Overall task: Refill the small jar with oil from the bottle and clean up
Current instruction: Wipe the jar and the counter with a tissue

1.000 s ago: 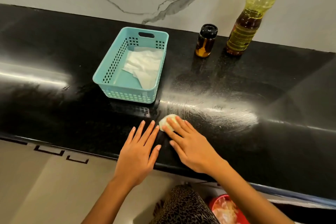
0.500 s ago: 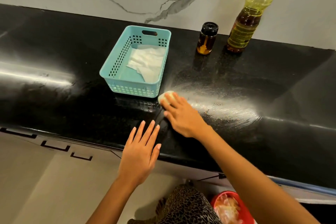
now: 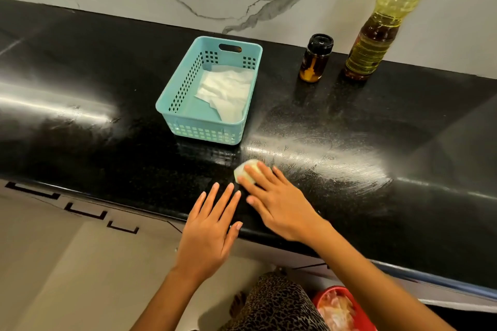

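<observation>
While the flat right hand [image 3: 279,204] presses a wad [image 3: 246,170], the basket [image 3: 204,133] holds tissue [image 3: 228,88].

Left hand [image 3: 207,236], right hand [image 3: 279,209]: short nails, forearms bare. Leopard-print garment [image 3: 274,306]: tan ground, black spots.

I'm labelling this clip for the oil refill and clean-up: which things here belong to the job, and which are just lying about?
In the job: oil bottle, capped; small jar, capped; tissue wad under the right hand; smeared countertop; basket holding spare tissue.
Lying about: red tub below the countertop; left hand, resting flat, holding nothing.
</observation>
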Tool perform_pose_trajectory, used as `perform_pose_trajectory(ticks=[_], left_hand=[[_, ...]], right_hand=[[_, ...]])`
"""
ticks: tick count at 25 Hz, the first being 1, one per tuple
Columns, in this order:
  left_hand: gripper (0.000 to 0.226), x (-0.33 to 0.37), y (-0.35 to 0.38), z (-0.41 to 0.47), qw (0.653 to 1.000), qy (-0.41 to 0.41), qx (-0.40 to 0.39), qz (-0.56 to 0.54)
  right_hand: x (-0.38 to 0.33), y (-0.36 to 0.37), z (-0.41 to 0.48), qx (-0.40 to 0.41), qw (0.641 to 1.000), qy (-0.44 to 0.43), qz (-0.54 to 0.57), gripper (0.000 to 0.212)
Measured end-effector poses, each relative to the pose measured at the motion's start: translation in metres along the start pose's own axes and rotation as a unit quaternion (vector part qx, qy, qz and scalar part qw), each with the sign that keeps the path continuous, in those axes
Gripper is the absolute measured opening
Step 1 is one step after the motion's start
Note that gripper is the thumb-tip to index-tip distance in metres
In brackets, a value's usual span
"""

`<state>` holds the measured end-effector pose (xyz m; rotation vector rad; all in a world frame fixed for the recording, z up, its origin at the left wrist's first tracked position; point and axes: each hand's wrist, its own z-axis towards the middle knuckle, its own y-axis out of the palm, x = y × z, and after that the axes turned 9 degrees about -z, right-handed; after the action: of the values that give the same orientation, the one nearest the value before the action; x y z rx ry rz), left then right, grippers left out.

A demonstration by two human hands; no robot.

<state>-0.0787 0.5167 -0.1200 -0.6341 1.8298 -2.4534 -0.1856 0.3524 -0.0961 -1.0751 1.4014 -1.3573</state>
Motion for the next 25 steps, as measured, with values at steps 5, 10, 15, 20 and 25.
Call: perform_pose_trajectory(ticks=[5, 10, 15, 20, 25], left_hand=[[0.051, -0.005, 0.006, 0.0, 0.999, 0.023, 0.018, 0.012], [0.05, -0.01, 0.014, 0.003, 0.996, 0.056, 0.061, 0.037], [0.05, -0.011, 0.018, 0.003, 0.995, 0.054, 0.075, 0.042], [0.049, -0.01, 0.016, -0.006, 0.997, 0.055, 0.047, 0.025], [0.052, -0.01, 0.004, -0.034, 0.999, 0.043, -0.004, -0.004]], right_hand=[[0.06, -0.001, 0.026, -0.002, 0.997, 0.072, -0.028, 0.049], [0.118, -0.013, 0.117, -0.036, 0.985, 0.167, 0.003, 0.045], [0.049, -0.008, 0.076, 0.014, 0.996, 0.081, 0.021, 0.048], [-0.019, -0.001, -0.022, -0.009, 1.0, -0.006, -0.005, 0.053], [0.003, -0.011, 0.023, -0.038, 0.987, 0.155, 0.004, 0.051]])
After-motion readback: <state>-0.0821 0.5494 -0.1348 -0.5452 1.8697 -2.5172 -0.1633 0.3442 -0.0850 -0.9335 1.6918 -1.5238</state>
